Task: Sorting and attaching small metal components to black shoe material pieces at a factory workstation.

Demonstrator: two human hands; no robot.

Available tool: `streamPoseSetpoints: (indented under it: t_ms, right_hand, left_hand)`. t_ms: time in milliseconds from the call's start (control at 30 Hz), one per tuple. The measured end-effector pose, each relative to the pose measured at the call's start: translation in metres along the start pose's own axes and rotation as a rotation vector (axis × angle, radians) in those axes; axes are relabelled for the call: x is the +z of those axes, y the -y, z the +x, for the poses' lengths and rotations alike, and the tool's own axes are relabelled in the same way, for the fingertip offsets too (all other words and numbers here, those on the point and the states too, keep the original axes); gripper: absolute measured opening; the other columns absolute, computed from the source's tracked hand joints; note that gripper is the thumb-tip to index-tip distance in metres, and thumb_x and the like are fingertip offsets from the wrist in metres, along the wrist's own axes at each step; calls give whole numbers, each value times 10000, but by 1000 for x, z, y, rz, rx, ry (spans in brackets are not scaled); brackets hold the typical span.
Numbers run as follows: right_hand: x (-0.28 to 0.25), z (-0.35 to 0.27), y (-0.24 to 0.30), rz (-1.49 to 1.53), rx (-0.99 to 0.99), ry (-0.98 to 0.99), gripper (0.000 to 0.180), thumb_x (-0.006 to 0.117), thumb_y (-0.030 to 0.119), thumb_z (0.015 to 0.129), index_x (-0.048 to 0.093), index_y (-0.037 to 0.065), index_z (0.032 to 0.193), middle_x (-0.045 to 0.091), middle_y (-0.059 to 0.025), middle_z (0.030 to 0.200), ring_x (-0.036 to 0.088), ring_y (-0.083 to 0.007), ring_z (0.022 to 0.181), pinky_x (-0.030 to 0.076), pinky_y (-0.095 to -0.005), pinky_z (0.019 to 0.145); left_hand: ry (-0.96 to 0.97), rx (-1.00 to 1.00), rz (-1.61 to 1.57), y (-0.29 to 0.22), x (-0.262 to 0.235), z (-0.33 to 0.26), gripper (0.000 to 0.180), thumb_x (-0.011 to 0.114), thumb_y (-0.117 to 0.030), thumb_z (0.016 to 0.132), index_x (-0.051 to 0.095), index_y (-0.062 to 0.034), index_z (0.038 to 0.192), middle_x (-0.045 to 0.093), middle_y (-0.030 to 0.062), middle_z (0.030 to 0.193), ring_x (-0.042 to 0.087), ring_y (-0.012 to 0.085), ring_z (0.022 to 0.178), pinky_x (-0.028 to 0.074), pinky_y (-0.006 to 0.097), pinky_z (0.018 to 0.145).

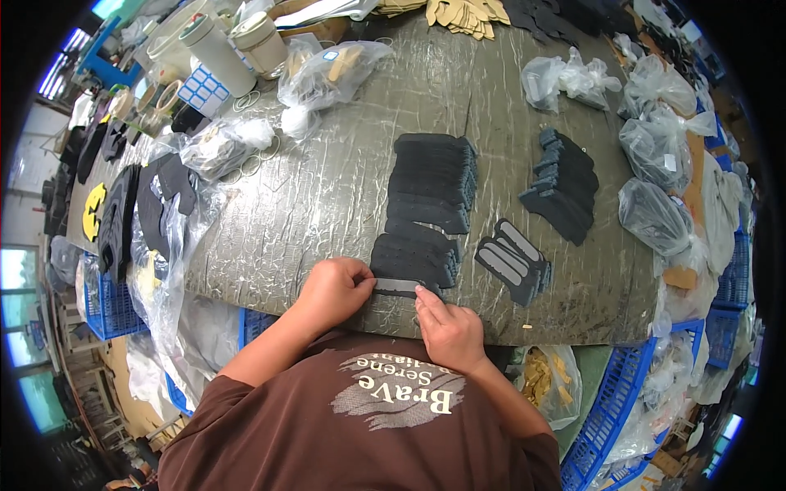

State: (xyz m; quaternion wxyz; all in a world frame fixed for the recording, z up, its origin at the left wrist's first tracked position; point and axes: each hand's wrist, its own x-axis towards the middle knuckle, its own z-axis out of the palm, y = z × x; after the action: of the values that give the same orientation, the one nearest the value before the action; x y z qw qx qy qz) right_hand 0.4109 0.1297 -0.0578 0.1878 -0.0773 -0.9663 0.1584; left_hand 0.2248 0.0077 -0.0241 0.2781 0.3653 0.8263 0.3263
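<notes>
A narrow grey strip (396,286) lies along the nearest dark fabric piece at the table's front edge. At its left end my left hand (334,288) is closed, with thumb and forefinger pinching the tip. My right hand (450,329) has its fingertips pressed together on the strip's right end. Just beyond, dark fabric pieces (409,250) overlap in a row, and a longer overlapping row of similar pieces (427,180) continues away from me. To the right, several dark pieces with grey strips on them (512,258) lie fanned out.
Another fanned stack of dark pieces (565,188) lies farther right. Tied clear plastic bags (655,151) line the right edge. On the far left stand a white cylindrical container (219,57) and bagged parts (225,147). A blue crate (610,413) sits below the table at right.
</notes>
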Motion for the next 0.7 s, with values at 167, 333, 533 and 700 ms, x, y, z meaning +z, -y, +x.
streamPoseSetpoints:
  t_ms: [167, 333, 533, 700]
  right_hand:
    - [-4, -1, -2, 105, 73, -15, 151, 622, 112, 770, 637, 43, 903, 597, -28, 1131, 577, -172, 600, 466, -308, 539]
    - [-26, 3, 5, 406, 394, -248, 183, 681, 59, 767, 632, 20, 938, 618, -89, 1028, 623, -239, 696, 502, -311, 633]
    - [-61, -12, -30, 392, 857, -386, 124, 651, 35, 782, 642, 28, 905, 610, -125, 851, 606, -269, 776, 476, -325, 689]
    - [-52, -1, -18, 349, 593, -361, 102, 644, 57, 784, 651, 37, 884, 592, -110, 906, 594, -294, 852, 476, -354, 722]
  left_hand:
    - [-111, 261, 173, 6, 3, 1, 61, 673, -47, 758, 633, -1, 758, 617, 94, 692, 593, 154, 616, 462, 289, 564]
    - [128, -18, -307, -1, -2, -14, 84, 679, 4, 770, 602, -28, 780, 590, -6, 752, 515, 34, 674, 427, 207, 592]
    - [151, 29, -831, 0, 9, -2, 252, 526, -133, 915, 468, -49, 1146, 582, 56, 952, 492, 65, 715, 392, 185, 550]
    - [262, 326, -715, -15, 24, 6, 676, 416, -578, 890, 371, -29, 1280, 515, 105, 1088, 500, 144, 873, 400, 246, 702]
